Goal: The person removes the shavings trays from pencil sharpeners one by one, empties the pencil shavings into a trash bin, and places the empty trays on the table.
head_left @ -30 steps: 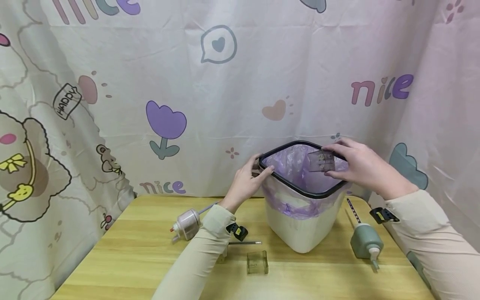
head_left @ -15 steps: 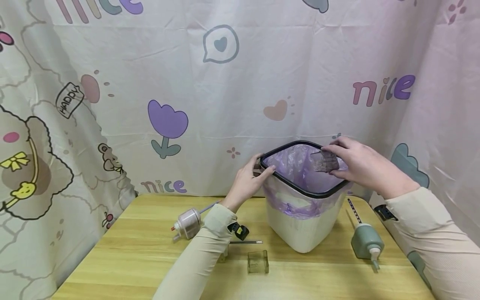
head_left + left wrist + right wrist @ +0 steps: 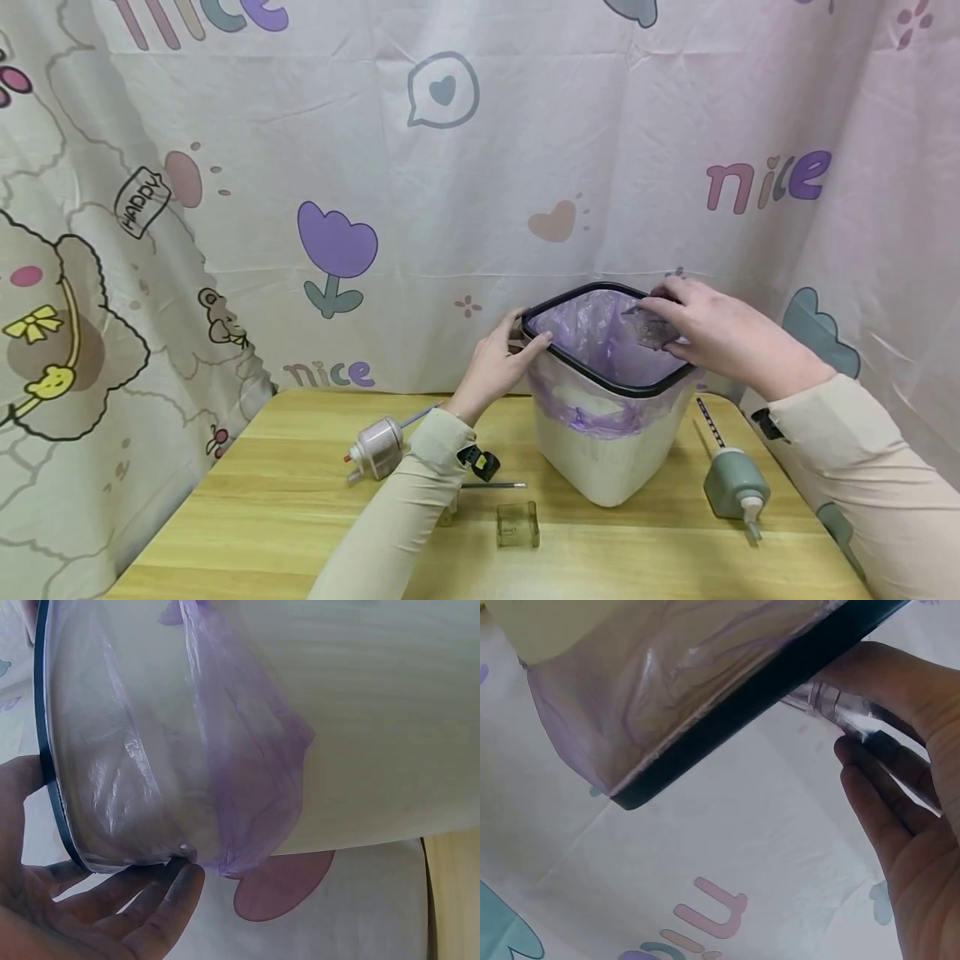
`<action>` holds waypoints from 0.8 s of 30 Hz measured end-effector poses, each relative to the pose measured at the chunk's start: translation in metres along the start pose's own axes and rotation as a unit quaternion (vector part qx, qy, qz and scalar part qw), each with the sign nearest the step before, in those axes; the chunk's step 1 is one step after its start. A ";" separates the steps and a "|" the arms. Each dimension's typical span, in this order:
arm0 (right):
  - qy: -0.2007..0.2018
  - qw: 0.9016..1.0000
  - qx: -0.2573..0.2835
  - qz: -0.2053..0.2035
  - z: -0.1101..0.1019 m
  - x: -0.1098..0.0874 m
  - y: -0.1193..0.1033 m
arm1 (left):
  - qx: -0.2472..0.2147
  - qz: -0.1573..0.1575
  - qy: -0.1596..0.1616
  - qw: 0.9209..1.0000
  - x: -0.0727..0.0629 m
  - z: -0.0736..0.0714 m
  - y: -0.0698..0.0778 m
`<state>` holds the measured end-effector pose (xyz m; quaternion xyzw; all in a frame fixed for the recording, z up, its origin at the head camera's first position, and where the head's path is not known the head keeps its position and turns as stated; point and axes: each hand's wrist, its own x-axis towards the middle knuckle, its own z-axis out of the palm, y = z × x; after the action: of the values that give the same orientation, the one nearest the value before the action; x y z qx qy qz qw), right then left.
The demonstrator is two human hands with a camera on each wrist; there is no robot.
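My left hand (image 3: 495, 367) grips the near-left corner of the white trash bin (image 3: 600, 471), with the thumb over its black rim (image 3: 570, 360) and the fingers outside. A purple bag (image 3: 581, 321) lines the bin. Over the opening, on the right side, my right hand (image 3: 723, 337) pinches a small clear grey box, like a sharpener's shavings tray (image 3: 652, 329). It is tilted down into the bin, and its contents are hard to make out. In the right wrist view, the bin wall partly hides this tray (image 3: 829, 705).
A pink crank pencil sharpener (image 3: 378, 447) with a pencil lies left. A teal one (image 3: 735, 485) with a striped pencil (image 3: 708, 422) lies right. Near the left sleeve are a dark pencil (image 3: 495, 485) and an olive clear tray (image 3: 517, 525). A printed curtain (image 3: 450, 192) hangs behind.
My right hand has turned the grey tray from nearly level to tipped downward over the bag. The left hand keeps its hold on the rim, and the bin has not moved.
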<state>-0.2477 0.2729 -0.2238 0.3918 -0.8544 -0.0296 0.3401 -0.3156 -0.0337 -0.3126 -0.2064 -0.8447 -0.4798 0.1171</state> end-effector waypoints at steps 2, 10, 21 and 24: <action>-0.004 1.000 -0.006 -0.009 0.000 0.000 -0.002 | 0.001 -0.002 -0.002 1.000 0.000 0.000 0.000; -0.038 0.998 -0.038 -0.018 -0.002 0.004 -0.009 | -0.001 -0.006 -0.007 1.000 0.000 -0.001 0.000; -0.050 0.994 -0.085 -0.044 -0.005 0.011 -0.014 | -0.001 -0.005 -0.009 1.000 0.000 -0.001 -0.001; -0.029 0.993 -0.092 -0.061 -0.008 0.014 -0.011 | 0.001 -0.006 -0.008 1.000 0.000 0.000 -0.001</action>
<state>-0.2427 0.2573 -0.2133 0.4090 -0.8320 -0.1405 0.3476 -0.3161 -0.0345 -0.3128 -0.2047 -0.8473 -0.4781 0.1080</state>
